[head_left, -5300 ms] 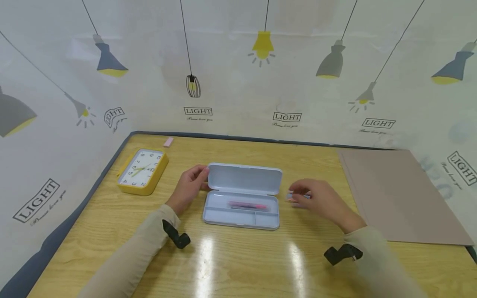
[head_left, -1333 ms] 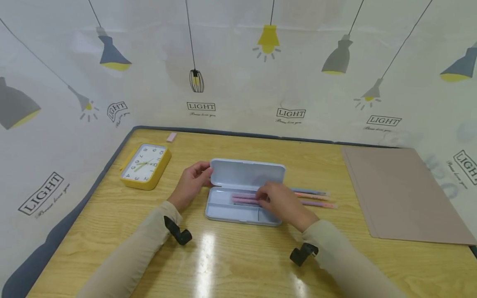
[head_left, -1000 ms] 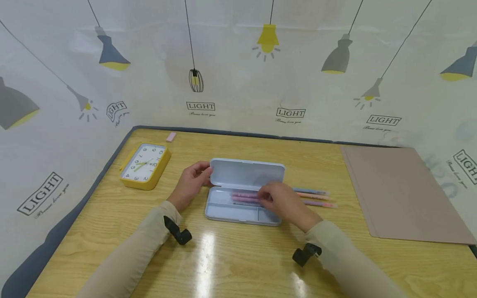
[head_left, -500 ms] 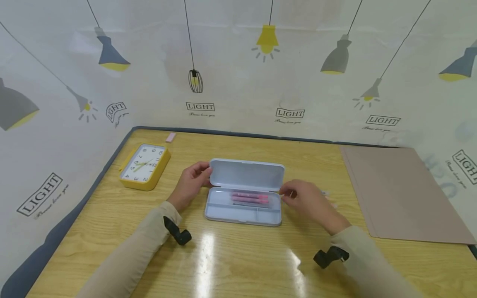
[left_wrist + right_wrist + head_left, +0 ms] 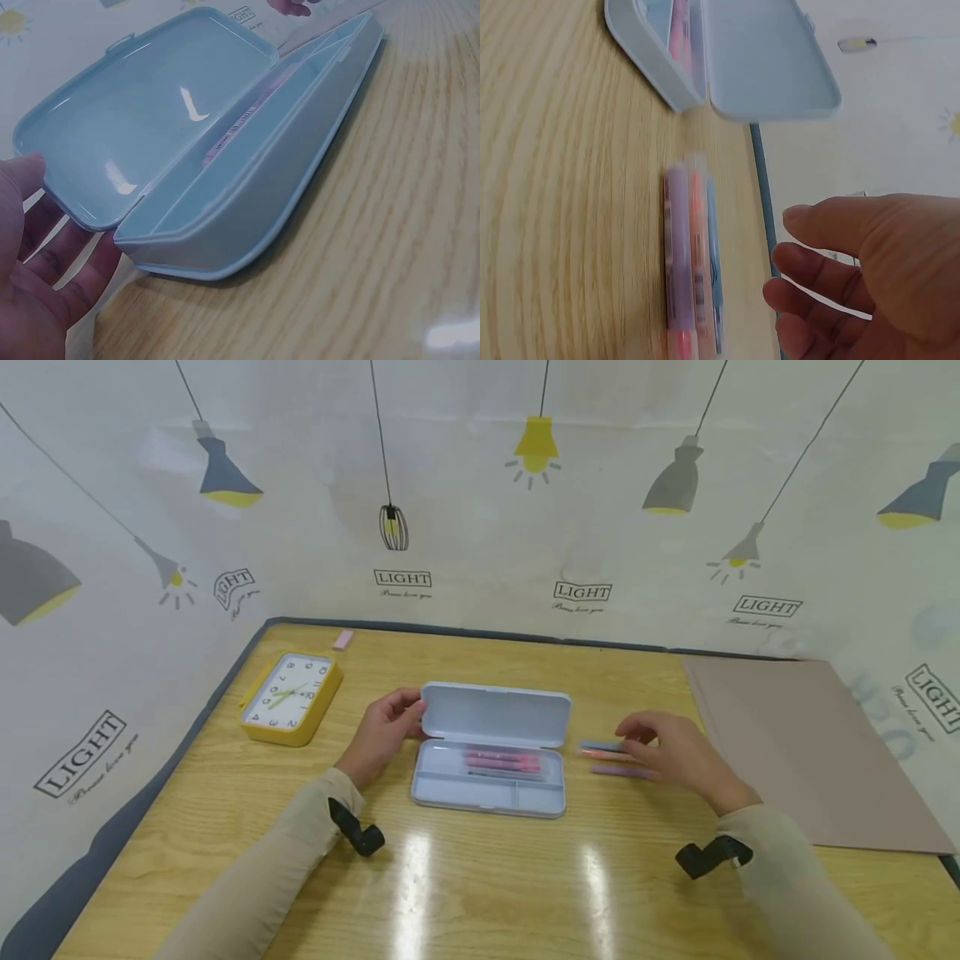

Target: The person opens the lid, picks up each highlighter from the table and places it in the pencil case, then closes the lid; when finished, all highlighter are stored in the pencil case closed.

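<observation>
A pale blue pencil case (image 5: 495,714) lies on the table with its lid raised. My left hand (image 5: 381,735) grips the lid's left end; in the left wrist view the thumb is on the lid's edge and the other fingers are behind it. Several pink and purple pens (image 5: 502,762) lie in the rear compartment. To the right of the case, my right hand (image 5: 671,756) hovers by three pens with loosely bent fingers and holds nothing. The right wrist view shows these as a purple pen (image 5: 678,247), an orange pen (image 5: 699,262) and a blue pen (image 5: 715,262), side by side.
A yellow clock (image 5: 291,697) lies face up at the left, and behind it is a small pink eraser-like block (image 5: 342,640). A flat brownish-pink board (image 5: 810,752) covers the table's right side. A lamp-printed sheet (image 5: 465,485) rises behind the table.
My right hand has drawn back from the case to the loose pens at the right. Another pink pen lies in the case than 5.3 s ago. The left hand stays at the lid.
</observation>
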Action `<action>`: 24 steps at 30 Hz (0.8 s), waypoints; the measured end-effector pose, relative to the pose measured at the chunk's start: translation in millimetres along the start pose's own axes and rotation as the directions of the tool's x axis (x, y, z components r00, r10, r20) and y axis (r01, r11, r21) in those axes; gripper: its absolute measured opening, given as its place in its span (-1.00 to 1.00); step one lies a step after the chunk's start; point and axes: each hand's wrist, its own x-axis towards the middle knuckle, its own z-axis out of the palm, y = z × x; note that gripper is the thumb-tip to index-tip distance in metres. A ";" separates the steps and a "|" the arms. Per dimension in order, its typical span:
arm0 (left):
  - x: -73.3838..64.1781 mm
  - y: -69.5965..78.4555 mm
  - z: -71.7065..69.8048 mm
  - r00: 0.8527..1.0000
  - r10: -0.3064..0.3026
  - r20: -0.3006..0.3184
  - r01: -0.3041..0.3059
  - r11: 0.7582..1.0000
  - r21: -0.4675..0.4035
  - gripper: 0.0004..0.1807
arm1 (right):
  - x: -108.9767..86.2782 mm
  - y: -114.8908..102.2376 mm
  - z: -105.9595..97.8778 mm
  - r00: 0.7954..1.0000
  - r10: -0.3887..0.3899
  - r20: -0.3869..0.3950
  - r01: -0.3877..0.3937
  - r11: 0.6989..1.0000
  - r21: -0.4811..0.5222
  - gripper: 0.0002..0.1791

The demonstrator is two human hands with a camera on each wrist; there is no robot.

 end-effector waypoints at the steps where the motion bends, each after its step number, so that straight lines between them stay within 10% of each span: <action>1: -0.1 0.2 0.0 1.000 0.000 0.000 0.000 1.000 0.000 -0.61 | 0.2 4.4 -0.7 1.000 0.006 0.007 -0.006 1.000 0.007 -0.79; 24: 0.4 -0.9 -0.4 1.000 -0.022 -0.015 0.022 1.000 0.012 -0.60 | 10.7 48.5 7.9 0.996 0.023 0.086 -0.027 0.999 0.041 -0.85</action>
